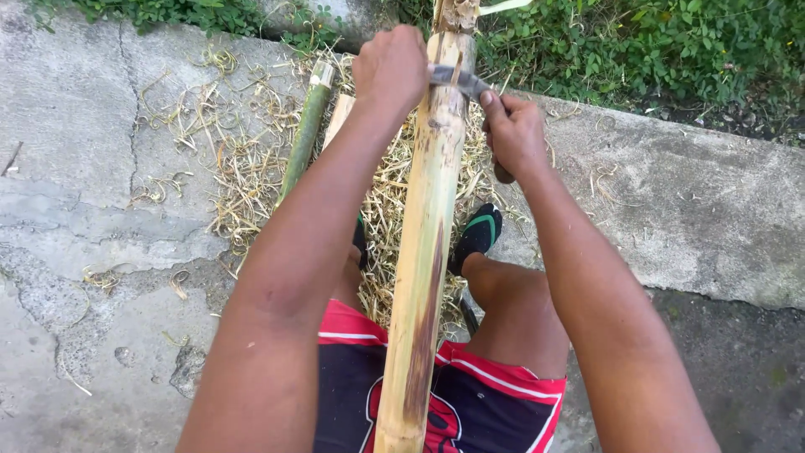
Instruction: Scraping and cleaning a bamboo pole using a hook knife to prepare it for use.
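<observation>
1. In the head view, a long pale-yellow bamboo pole (428, 226) ran from between the person's knees up and away toward the top edge, streaked brown along its lower half.
2. The left hand (391, 69) was closed in a fist on the left side of the pole near its far end, apparently holding one end of the blade; the part inside the fist could not be seen.
3. The right hand (513, 134) was closed around a dark handle just right of the pole, the butt of the handle showing below the fist.
4. A grey metal blade (457, 80) lay across the pole between the two hands, touching its surface.
5. A thinner green bamboo stalk (305, 134) lay on the ground to the left of the pole, near a pale flat piece of wood (339, 119) partly hidden by the left forearm.
6. Dry straw-coloured shavings (243, 168) were strewn over the cracked concrete ground (101, 218) beneath and beside the pole.
7. A foot in a black sandal with a green strap (480, 235) rested on the shavings just right of the pole.
8. The person wore red and black shorts (478, 403), under the near end of the pole.
9. Green leafy plants (654, 42) grew along the far edge of the concrete.
</observation>
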